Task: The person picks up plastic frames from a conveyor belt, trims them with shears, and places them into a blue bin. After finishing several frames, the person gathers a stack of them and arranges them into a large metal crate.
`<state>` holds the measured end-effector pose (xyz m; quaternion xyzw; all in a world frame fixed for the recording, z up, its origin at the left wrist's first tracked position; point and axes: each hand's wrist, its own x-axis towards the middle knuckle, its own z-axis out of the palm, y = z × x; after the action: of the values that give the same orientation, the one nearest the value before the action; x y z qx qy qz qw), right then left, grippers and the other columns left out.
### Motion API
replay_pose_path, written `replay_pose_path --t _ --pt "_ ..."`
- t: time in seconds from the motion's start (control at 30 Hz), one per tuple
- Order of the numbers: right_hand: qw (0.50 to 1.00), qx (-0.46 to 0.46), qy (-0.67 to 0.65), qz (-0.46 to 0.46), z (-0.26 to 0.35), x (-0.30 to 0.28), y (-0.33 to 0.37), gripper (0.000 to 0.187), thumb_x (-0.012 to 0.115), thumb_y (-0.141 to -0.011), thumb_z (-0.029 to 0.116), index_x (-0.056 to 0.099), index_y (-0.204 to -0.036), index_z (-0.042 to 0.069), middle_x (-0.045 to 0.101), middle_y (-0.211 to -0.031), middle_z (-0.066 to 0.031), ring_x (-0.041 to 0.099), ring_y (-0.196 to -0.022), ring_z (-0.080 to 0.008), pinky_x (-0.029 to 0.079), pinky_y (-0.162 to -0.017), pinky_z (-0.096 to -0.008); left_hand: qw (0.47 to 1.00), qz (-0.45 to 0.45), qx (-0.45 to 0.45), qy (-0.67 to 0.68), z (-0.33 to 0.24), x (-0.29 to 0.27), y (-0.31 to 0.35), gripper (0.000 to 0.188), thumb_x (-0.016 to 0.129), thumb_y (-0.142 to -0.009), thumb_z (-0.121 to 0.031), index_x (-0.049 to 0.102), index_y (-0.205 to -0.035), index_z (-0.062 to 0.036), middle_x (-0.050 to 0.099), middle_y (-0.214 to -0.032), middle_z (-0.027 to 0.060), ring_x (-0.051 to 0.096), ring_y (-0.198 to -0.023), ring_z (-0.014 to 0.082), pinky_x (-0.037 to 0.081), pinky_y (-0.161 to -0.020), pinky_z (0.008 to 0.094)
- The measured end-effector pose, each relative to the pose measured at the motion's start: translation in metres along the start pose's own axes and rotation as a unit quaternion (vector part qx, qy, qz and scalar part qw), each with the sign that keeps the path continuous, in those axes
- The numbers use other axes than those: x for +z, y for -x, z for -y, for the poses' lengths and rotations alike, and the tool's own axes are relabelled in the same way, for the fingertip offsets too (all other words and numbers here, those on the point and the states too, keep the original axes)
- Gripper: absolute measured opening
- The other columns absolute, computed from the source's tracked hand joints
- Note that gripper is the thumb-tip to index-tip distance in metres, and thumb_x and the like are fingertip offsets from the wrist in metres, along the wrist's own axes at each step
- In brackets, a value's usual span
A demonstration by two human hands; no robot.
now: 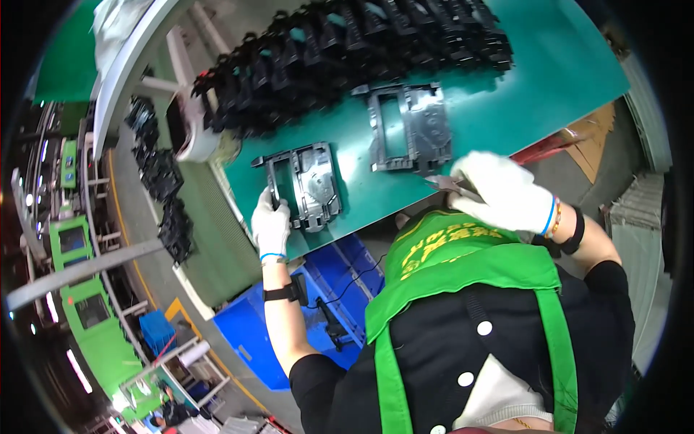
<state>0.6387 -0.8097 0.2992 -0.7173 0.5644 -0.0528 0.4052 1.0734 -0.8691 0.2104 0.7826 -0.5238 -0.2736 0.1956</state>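
My left hand (272,226), in a white glove, is closed on the near left edge of a black plastic frame (316,184) with a rectangular opening. That frame lies on the green tabletop close to its front edge. In my gloved right hand (500,189) is a pair of pliers (442,184), its jaws pointing left. The jaws are close to the lower edge of a second black plastic frame (428,130), which lies flat farther back on the table. Whether they touch it I cannot tell.
A long row of stacked black plastic frames (347,54) fills the back of the green table (549,72). Blue bins (253,336) stand below its front edge. To the left runs a green conveyor belt (210,239), with more black parts (159,170) beside it. Cardboard (596,141) lies at right.
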Motion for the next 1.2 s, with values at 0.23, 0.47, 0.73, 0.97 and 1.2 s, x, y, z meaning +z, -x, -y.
replay_pose_path --t 0.23,0.47,0.73,0.97,1.2 --pt "0.898 -0.317 0.294 -0.079 0.07 0.04 -0.14 0.033 0.075 -0.085 0.029 0.065 -0.106 0.006 0.065 -0.104 -0.0145 0.064 -0.098 -0.0325 0.05 -0.084 -0.045 0.998 -0.038 0.021 -0.046 0.059 -0.008 0.006 0.045 0.067 -0.092 -0.014 0.063 -0.135 0.0023 0.074 -0.1 0.0092 0.064 -0.074 0.0131 0.053 -0.069 0.0291" --pt "0.831 -0.324 0.448 0.057 0.121 0.081 -0.224 0.032 0.069 -0.088 0.028 0.066 -0.11 0.005 0.068 -0.106 -0.0131 0.066 -0.103 -0.0317 0.053 -0.085 -0.0416 0.999 -0.031 -0.01 -0.008 0.069 -0.005 0.003 0.046 0.067 -0.092 -0.015 0.063 -0.134 0.0041 0.076 -0.103 0.0119 0.067 -0.081 0.0143 0.053 -0.075 0.0289" --pt "0.869 -0.192 0.415 0.19 0.129 0.078 -0.241 0.029 0.066 -0.09 0.022 0.065 -0.114 0.007 0.068 -0.105 -0.0166 0.068 -0.101 -0.036 0.056 -0.084 -0.0455 0.996 -0.026 0.047 0.075 0.098 0.001 -0.009 0.05 0.065 -0.092 -0.018 0.061 -0.137 0.0039 0.073 -0.092 0.0191 0.07 -0.077 0.0165 0.055 -0.07 0.034" --pt "0.944 -0.193 0.264 0.029 0.118 0.046 -0.223 0.036 0.069 -0.091 0.031 0.063 -0.115 0.005 0.067 -0.105 -0.0171 0.067 -0.102 -0.0371 0.056 -0.087 -0.0458 0.859 0.144 -0.048 0.489 0.092 -0.029 0.005 0.052 0.066 -0.09 -0.015 0.058 -0.137 0.0051 0.062 -0.075 0.0061 0.059 -0.068 0.0158 0.049 -0.063 0.0294" --pt "0.925 -0.282 0.233 -0.104 0.139 0.046 -0.207 0.044 0.074 -0.088 0.038 0.063 -0.115 0.005 0.063 -0.11 -0.016 0.063 -0.106 -0.036 0.054 -0.09 -0.0464 0.768 0.182 0.019 0.614 0.039 -0.064 0.032 0.053 0.062 -0.092 -0.008 0.052 -0.143 0.0028 0.053 -0.07 0.0013 0.048 -0.057 0.0129 0.046 -0.057 0.0291"
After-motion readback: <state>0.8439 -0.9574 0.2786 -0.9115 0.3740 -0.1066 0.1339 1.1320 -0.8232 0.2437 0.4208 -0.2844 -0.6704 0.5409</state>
